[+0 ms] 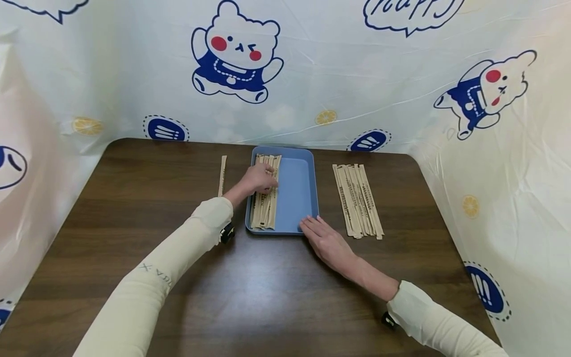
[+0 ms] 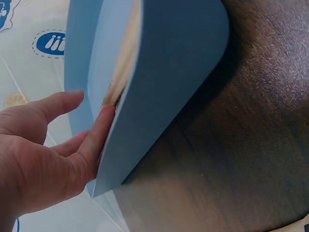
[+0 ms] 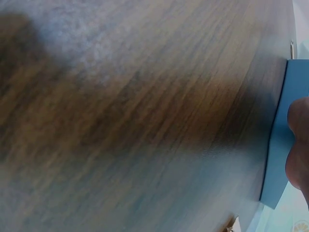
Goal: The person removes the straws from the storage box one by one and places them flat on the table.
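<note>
The blue tray (image 1: pixel 294 191) stands on the table with a row of slim, printed paper-wrapped sticks (image 1: pixel 264 213) along its left side. Over that row is my left hand (image 1: pixel 260 178). Its fingertips (image 2: pixel 107 113) touch the sticks beside the tray wall in the left wrist view, thumb apart from the fingers. My right hand (image 1: pixel 327 244) rests on the tray's near right corner with fingers straight. In the right wrist view, part of that hand (image 3: pixel 300 145) shows against the tray's blue side (image 3: pixel 280 159).
A second bundle of paper-wrapped sticks (image 1: pixel 358 201) lies on the brown table (image 1: pixel 263 297) right of the tray. One single stick (image 1: pixel 222 174) lies to the left, partly behind the left forearm. A printed sheet (image 1: pixel 312 64) hangs behind and around the table.
</note>
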Action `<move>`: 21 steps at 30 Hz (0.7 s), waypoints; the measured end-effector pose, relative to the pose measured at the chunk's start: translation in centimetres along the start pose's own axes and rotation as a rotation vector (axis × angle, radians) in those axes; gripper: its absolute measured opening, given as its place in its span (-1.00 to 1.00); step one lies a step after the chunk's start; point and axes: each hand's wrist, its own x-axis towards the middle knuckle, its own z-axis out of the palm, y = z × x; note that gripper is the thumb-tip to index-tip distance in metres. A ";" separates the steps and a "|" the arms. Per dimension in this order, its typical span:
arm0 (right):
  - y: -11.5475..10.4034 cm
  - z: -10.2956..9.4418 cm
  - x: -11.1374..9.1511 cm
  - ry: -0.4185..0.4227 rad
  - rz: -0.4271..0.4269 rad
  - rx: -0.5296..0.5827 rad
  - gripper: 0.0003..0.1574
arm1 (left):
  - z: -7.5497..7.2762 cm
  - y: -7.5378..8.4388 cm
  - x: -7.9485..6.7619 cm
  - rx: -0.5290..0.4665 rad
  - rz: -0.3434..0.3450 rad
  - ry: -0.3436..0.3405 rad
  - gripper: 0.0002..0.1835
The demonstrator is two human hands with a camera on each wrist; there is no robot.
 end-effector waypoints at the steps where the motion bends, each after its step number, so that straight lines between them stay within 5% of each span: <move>1: 0.0 0.0 0.0 0.002 -0.001 0.000 -0.59 | 0.0 0.0 0.0 0.015 0.004 0.008 -0.36; 6: 0.2 0.1 -0.1 0.018 -0.008 -0.008 -0.42 | 0.2 -0.1 0.6 0.113 0.049 0.045 -0.43; 9: 0.3 0.2 -0.1 0.023 -0.010 -0.011 -0.39 | 0.5 -0.2 1.1 0.220 0.084 0.081 -0.88; 10: 0.3 0.2 -0.1 0.023 -0.010 -0.009 -0.39 | 0.6 -0.2 1.3 0.254 0.101 0.096 -0.89; 14: 0.4 0.3 -0.2 0.022 -0.009 0.003 -0.39 | 1.0 -0.4 1.9 0.357 0.149 0.139 -0.51; 21: 0.4 0.4 -0.2 0.022 -0.006 0.019 -0.43 | 1.2 -0.3 1.9 0.396 0.153 0.156 -0.51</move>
